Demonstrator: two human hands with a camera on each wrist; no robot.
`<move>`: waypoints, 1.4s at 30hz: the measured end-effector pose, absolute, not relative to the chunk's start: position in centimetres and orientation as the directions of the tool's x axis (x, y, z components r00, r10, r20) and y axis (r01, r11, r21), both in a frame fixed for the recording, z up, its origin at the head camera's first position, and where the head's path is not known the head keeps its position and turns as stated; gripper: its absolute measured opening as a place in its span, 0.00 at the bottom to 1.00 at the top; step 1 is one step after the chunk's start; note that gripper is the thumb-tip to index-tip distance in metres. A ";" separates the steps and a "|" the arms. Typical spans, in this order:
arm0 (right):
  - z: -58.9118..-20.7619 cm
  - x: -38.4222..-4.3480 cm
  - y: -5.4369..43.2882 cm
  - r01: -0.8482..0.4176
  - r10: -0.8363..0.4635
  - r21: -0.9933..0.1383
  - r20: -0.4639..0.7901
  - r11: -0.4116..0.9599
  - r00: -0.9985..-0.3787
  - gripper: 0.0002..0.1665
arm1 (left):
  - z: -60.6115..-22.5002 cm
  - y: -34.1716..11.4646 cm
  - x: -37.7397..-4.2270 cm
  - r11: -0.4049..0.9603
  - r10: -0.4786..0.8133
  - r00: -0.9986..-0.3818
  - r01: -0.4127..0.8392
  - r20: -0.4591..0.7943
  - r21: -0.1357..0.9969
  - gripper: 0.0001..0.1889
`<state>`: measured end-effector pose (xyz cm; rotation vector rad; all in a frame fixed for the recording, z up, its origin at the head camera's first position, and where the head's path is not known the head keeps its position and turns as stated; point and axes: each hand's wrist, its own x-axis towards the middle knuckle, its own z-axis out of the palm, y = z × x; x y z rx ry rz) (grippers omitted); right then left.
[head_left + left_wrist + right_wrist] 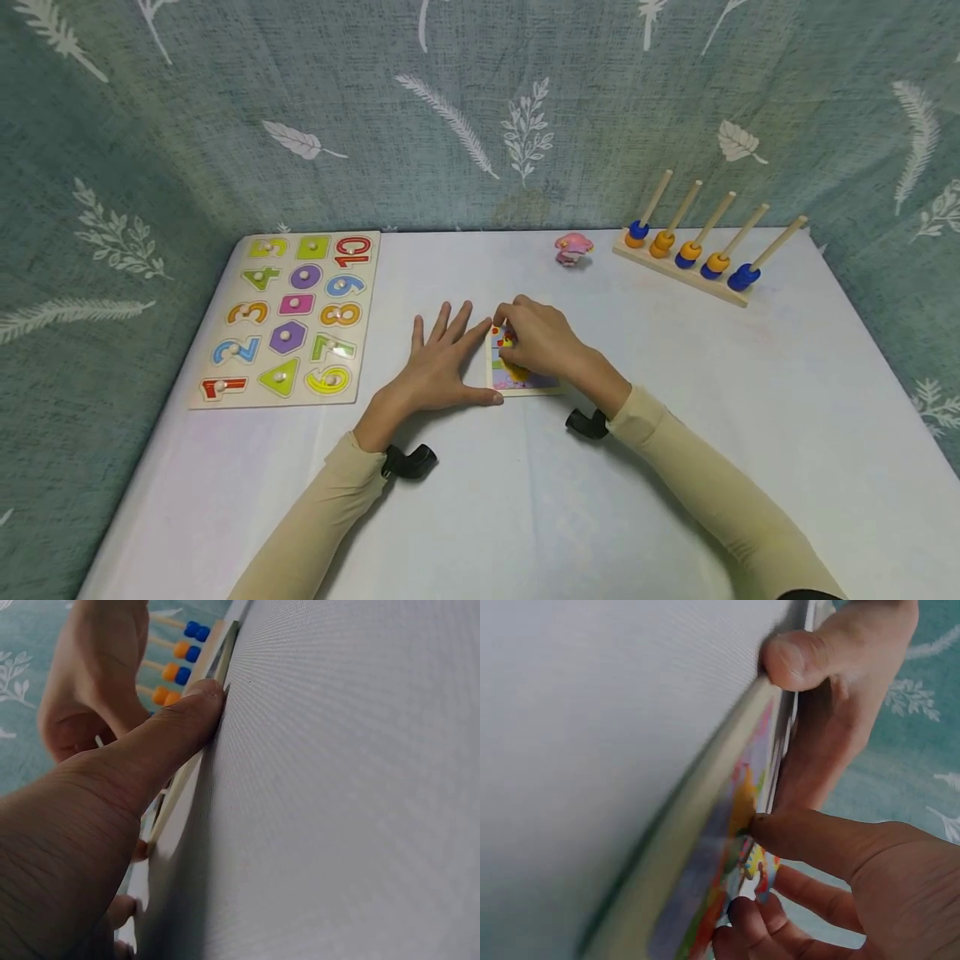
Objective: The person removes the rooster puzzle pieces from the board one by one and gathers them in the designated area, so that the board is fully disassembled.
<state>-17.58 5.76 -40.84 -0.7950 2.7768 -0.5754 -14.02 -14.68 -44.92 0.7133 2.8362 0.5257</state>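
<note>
A small picture jigsaw puzzle [531,383] in a pale wooden frame lies on the white table, colourful and partly covered by the hands. My left hand [437,372] is spread flat at its left side, thumb at the near left corner and index fingertip at the far left one. From above, my right hand [543,340] reaches over the puzzle with bent fingers. In the right wrist view its thumb and fingers pinch a brightly printed puzzle piece [759,868] just over the picture. Much of the puzzle's right half is hidden under that hand.
A number-and-shape peg board [358,333] lies at the left. Beyond the puzzle stands a small pink toy figure [573,248]. At the back right is a wooden stacker [667,267] with several pegs and blue and orange beads. Patterned green cloth [465,108] hangs behind the table.
</note>
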 end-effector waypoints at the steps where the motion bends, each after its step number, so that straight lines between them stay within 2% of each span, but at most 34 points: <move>1: -40.9 -17.5 5.8 -0.469 -0.542 -0.417 -0.069 0.778 -0.838 0.24 | -44.9 -14.7 -14.0 0.823 0.485 -0.871 0.426 -0.074 0.375 0.60; 13: -41.2 -16.6 5.9 -0.526 -0.564 -0.467 0.068 0.711 -0.823 0.21 | -44.8 -14.5 -14.0 0.818 0.495 -0.866 0.441 -0.064 0.369 0.60; 27: -41.0 -16.7 6.2 -0.536 -0.597 -0.479 0.029 0.695 -0.801 0.25 | -45.1 -14.4 -14.0 0.815 0.494 -0.868 0.438 -0.058 0.380 0.61; 42: -41.3 -17.1 6.4 -0.593 -0.634 -0.510 0.114 0.623 -0.765 0.21 | -44.8 -14.7 -13.9 0.822 0.483 -0.873 0.427 -0.065 0.378 0.60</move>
